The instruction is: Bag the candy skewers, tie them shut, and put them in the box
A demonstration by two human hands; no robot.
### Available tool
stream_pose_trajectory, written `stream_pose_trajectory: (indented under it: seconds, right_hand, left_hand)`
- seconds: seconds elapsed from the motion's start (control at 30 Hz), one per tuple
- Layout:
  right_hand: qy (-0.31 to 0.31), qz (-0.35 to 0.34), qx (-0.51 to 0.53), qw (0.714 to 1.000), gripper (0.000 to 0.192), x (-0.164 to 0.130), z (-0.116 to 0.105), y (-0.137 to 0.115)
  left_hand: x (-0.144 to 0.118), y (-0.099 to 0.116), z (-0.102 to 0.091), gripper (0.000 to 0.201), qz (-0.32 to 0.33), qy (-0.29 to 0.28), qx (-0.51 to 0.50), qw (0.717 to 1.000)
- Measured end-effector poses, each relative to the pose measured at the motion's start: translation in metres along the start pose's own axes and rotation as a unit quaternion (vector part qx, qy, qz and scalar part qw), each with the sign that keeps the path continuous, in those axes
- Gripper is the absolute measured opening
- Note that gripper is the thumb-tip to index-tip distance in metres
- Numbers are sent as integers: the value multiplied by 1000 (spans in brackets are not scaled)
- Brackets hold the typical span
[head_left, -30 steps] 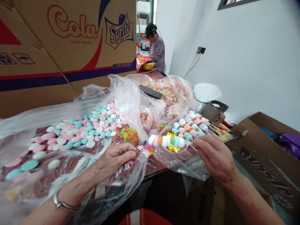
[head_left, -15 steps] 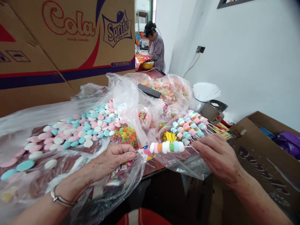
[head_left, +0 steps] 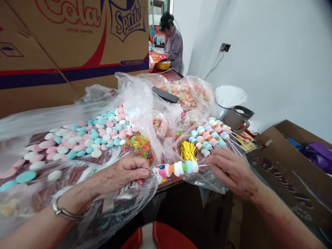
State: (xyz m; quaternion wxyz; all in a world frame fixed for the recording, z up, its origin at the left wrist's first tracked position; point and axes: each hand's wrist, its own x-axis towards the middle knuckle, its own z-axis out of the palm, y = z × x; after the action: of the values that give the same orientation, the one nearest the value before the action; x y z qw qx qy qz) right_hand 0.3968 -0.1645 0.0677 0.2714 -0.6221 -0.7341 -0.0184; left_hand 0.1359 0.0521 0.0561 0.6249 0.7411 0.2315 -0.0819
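Note:
My left hand point(head_left: 129, 171) is closed, thumb against fingers, on the end of a small clear plastic bag point(head_left: 158, 172) with a colourful print. My right hand point(head_left: 230, 169) pinches the bare white stick of a marshmallow skewer point(head_left: 181, 168). Pink, white and blue marshmallows with orange and green gummy rings between them are threaded on it. The skewer lies almost level between my hands, its left end at the printed bag; how far it sits inside, I cannot tell. Behind it are gold twist ties point(head_left: 188, 151) and a pile of finished skewers point(head_left: 211, 135).
Loose marshmallows point(head_left: 88, 141) and gummy rings point(head_left: 138, 145) lie on plastic sheeting at left. A large carton point(head_left: 77, 45) stands behind. At right are a lidded mug point(head_left: 238, 117), white sticks point(head_left: 230, 97) and an open box point(head_left: 293, 162). Another person point(head_left: 173, 45) works farther back.
The skewer has shifted slightly left and down, with its left end nearer the printed bag's closed end. My right hand has moved a little left. The view has tilted slightly downward.

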Motion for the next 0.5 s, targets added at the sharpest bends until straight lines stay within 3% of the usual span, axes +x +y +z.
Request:
stream_pose_trajectory:
  seconds: [0.33, 0.5]
  right_hand:
    - [-48, 44, 68, 996, 20, 6, 6, -2]
    - [-14, 43, 61, 997, 19, 8, 12, -6]
  left_hand:
    - [1, -1, -6, 37, 27, -33, 75, 996]
    - [2, 0, -3, 35, 33, -32, 75, 996]
